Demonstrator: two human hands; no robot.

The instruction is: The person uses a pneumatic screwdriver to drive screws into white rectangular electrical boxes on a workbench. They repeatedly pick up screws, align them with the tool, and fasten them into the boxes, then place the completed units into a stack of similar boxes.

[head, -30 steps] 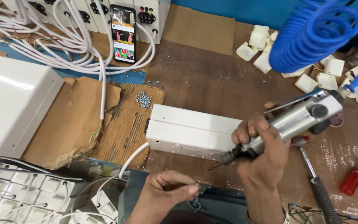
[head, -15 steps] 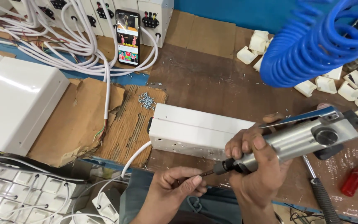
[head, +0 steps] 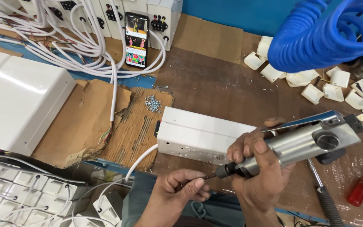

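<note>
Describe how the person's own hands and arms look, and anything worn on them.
Both hands are bare: no gloves, rings, watch or bands show on the left hand or the right hand. The forearms are bare too as far as the picture's lower edge; no sleeves are in view. Fingernails are short.

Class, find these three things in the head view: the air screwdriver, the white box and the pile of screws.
air screwdriver [head: 303, 145], head view, on its silver barrel.
white box [head: 198, 134], head view, on its top face.
pile of screws [head: 152, 104], head view, on the heap's middle.
</note>
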